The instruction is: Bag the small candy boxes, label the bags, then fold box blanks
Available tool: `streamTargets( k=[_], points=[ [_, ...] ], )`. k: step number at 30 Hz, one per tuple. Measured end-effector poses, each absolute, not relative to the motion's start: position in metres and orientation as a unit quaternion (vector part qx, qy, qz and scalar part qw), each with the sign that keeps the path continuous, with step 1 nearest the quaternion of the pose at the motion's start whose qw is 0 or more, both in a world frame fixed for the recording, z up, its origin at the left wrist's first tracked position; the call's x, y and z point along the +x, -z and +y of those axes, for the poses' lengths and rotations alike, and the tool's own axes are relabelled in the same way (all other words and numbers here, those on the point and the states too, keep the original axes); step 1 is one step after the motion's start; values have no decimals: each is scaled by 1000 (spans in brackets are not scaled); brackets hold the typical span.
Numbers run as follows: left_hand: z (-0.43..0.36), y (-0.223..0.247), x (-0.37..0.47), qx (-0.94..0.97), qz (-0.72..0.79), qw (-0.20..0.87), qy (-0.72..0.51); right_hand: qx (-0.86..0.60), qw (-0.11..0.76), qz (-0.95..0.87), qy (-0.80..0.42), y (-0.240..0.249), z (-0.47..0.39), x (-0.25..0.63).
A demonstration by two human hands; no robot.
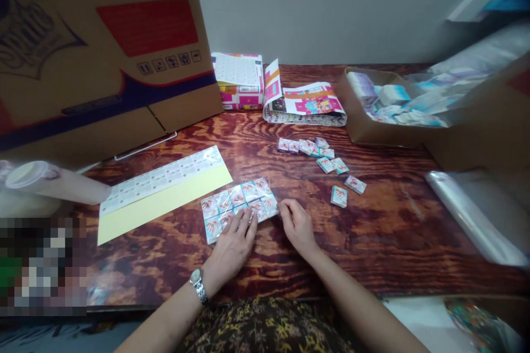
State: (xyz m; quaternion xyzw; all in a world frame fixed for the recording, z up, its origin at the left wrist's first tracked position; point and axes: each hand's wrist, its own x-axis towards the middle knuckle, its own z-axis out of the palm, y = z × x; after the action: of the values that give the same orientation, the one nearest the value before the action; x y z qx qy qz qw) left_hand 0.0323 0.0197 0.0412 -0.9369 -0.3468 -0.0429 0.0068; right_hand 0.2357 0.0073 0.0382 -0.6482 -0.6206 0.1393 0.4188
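A flat pack of several small printed boxes (237, 197), in rows under shiny clear film, lies on the table in front of me. My left hand (236, 240), with a watch on its wrist, rests on the pack's near side, fingers stretched out flat. At the pack's right end is my right hand (298, 226), its fingers curled and pressed together. What these fingers pinch, if anything, is hidden. Loose small boxes (339, 196) of the same look lie scattered to the right and behind.
A sticker sheet with yellow backing (174, 196) lies left, beside a plastic roll (66, 183). Behind it stands a large carton (107, 66). Folded printed packaging (310, 102) sits at the back. An open box (372, 131) of small packs and a clear film roll (472, 215) are right.
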Motion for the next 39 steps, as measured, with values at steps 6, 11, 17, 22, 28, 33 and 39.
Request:
streamTargets(
  k=[6, 11, 17, 22, 28, 33, 39],
  points=[
    [22, -45, 31, -940, -339, -2, 40, -710, 366, -565, -207, -33, 34, 245],
    [22, -46, 30, -939, -343, 1, 32, -716, 368, -539, -249, -14, 43, 250],
    [23, -54, 39, -936, -352, -14, 26, -718, 352, -534, -274, 7, 52, 251],
    [22, -56, 47, -926, -378, 6, 15, -723, 331, -544, -267, -5, 59, 264],
    [18, -54, 50, -925, -380, 25, 10, -686, 365, -612, -149, -37, 29, 253],
    [18, -56, 53, -924, -381, 32, 13, -630, 293, -695, -181, -25, 14, 231],
    [17, -51, 51, -926, -376, 21, 27, -532, 181, -824, -73, -32, 37, 237]
  ],
)
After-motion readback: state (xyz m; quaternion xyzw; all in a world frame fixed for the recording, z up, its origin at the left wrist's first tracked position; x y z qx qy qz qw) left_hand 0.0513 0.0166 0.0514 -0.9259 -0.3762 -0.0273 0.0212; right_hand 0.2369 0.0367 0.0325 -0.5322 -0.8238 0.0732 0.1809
